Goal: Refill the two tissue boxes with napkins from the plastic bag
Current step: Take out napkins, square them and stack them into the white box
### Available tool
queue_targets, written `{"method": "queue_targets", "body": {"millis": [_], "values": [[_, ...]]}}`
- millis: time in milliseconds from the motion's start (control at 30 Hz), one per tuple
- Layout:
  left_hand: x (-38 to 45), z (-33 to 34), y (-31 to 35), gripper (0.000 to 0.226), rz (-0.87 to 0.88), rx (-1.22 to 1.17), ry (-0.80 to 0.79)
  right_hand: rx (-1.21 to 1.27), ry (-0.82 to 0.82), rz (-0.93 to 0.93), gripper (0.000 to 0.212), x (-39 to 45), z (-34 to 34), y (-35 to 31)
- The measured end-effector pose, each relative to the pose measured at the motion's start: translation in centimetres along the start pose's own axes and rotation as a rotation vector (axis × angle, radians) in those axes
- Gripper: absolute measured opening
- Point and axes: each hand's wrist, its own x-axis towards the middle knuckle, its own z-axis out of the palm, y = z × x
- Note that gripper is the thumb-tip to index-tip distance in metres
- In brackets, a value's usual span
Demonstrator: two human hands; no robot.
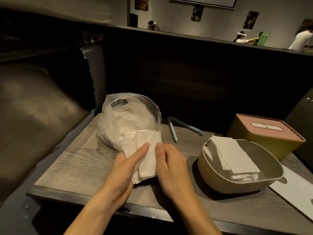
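Both hands pinch a stack of white paper napkins (145, 160) — left hand (125, 168) under it, right hand (171, 168) beside — near the table's front edge, below the crinkled clear plastic bag (118, 122). The open beige tissue box (225, 178) lies rightward, nearer the right hand; the stack's long axis runs front-to-back.

Dim room, dark booth seat (39, 106), wood-grain table (81, 160), posters (197, 13) on grey wall (274, 22)
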Motion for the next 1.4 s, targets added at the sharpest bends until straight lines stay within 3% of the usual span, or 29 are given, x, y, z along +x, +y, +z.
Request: {"method": "queue_targets", "body": {"millis": [200, 433, 567, 700, 833, 967, 1067, 1200, 1300, 1333, 1400], "values": [[0.0, 0.9, 0.3, 0.03, -0.056, 0.021, -0.029, -0.097, -0.121, -0.092, 0.048, -0.5, 0.1, -0.7], [-0.3, 1.2, 0.7, 0.036, -0.086, -0.09, -0.059, 0.232, -0.106, 0.085, 0.082, -2.0, -2.0, -0.3], [-0.5, 1.4, 0.6, 0.041, -0.075, -0.053, -0.09, 0.427, -0.187, 0.089, 0.076, -2.4, -3.5, 0.5], [-0.7, 0.8, 0.7, 0.038, -0.033, -0.04, -0.13, 0.605, -0.141, 0.124, 0.062, -2.4, -4.3, 0.8], [-0.5, -0.8, 0.5, 0.033, 0.077, 0.109, -0.135, 0.531, -0.055, 0.071, 0.034, -2.4, -4.4, 1.0], [-0.1, -1.4, -0.3, 0.037, 0.232, 0.333, -0.072, 0.412, -0.012, 0.084, 0.025, -2.5, -4.0, 1.5], [0.3, -0.9, -0.9, 0.041, 0.264, 0.55, -0.046, 0.333, -0.021, 0.117, 0.04, -2.4, -3.7, 1.5], [0.6, 0.1, -1.6, 0.041, 0.199, 0.434, 0.001, 0.314, -0.098, 0.129, 0.067, -2.3, -3.4, 0.7], [0.9, 0.8, -2.0, 0.08, 0.232, 0.402, 0.224, 0.326, -0.07, 0.129, 0.075, -2.1, -3.3, 0.4], [1.0, 1.0, -1.9, 0.082, 0.249, 0.409, 0.291, 0.324, -0.055, 0.128, 0.076, -2.0, -3.2, 0.5], [1.3, 1.5, -2.1, 0.065, 0.277, 0.409, 0.364, 0.301, -0.068, 0.128, 0.078, -1.9, -2.9, 0.6]]}}
